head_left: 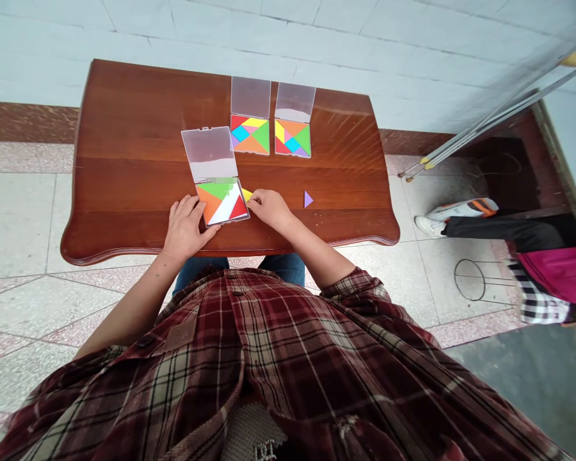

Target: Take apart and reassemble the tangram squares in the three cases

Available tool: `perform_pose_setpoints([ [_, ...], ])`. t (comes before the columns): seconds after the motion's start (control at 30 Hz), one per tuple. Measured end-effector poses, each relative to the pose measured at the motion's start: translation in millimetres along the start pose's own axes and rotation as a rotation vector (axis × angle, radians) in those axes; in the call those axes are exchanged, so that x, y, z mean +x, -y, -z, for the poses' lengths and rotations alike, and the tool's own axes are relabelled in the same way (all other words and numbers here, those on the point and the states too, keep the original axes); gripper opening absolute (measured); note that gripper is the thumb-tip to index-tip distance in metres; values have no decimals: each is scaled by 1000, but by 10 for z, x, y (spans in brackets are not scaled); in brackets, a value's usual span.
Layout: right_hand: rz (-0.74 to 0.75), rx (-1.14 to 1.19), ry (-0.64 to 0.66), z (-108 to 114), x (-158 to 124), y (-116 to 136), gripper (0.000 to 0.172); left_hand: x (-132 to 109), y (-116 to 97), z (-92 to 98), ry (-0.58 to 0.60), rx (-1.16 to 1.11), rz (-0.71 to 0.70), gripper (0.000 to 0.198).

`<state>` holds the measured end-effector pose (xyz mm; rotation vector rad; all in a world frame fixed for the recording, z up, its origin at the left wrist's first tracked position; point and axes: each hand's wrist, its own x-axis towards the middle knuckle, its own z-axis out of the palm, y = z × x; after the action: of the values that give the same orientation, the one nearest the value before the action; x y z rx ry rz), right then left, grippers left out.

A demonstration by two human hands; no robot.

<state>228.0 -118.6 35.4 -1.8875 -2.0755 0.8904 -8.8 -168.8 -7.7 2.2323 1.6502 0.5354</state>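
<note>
Head view: left hand (pixel 185 227) flat against tangram case (pixel 219 202).

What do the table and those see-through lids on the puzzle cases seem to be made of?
The table looks like varnished wood: visible grain, glossy glare. The lids seem frosted translucent plastic, since the tabletop shows dimly through them.

left hand (pixel 185 227): is lying flat, fingers spreading forward | right hand (pixel 269 208): is curling its fingers downward | right forearm (pixel 317 253): is reaching forward, bare
</note>
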Motion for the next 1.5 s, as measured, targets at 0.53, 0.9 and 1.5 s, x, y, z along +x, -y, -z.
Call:
perform_pose_setpoints([
  [0.53, 319, -426, 288, 85, 227, 205, 33, -1, 10, -18, -9, 9, -9, 63],
  [0.9, 433, -471, 328, 129, 330, 116, 26, -7, 1, -10, -17, -16, -13, 64],
  [1.5, 119, -187, 71, 426, 161, -350, 25, -1, 25, -8, -16, 2, -9, 64],
])
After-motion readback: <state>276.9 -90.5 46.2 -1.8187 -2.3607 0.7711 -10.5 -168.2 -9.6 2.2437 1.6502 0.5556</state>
